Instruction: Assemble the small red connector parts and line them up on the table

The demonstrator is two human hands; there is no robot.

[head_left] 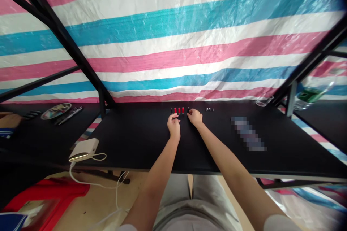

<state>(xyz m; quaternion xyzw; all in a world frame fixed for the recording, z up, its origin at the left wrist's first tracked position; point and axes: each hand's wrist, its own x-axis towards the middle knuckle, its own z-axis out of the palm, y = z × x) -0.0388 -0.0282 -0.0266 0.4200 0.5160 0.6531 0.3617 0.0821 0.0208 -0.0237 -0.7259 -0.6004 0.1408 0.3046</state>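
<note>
A short row of small upright cylinders stands near the back of the black table (130, 133): a black cylinder (171, 110) at the left end, then three red cylinders (179, 110). My left hand (174, 126) is just in front of the row, its fingers apart and nothing visible between them. At the right end of the row, my right hand (195, 116) pinches another small black cylinder (188, 109) between thumb and fingertips. These pieces look like batteries, but are too small to tell for sure. Several small dark and silvery pieces (209, 109) lie right of my right hand.
A blurred-out flat object (248, 133) lies on the right. A white charger box (85, 148) with cables sits at the left front edge. A clear glass (264, 100) stands at the back right. Black metal posts (101, 94) rise at both sides before a striped tarp (189, 54).
</note>
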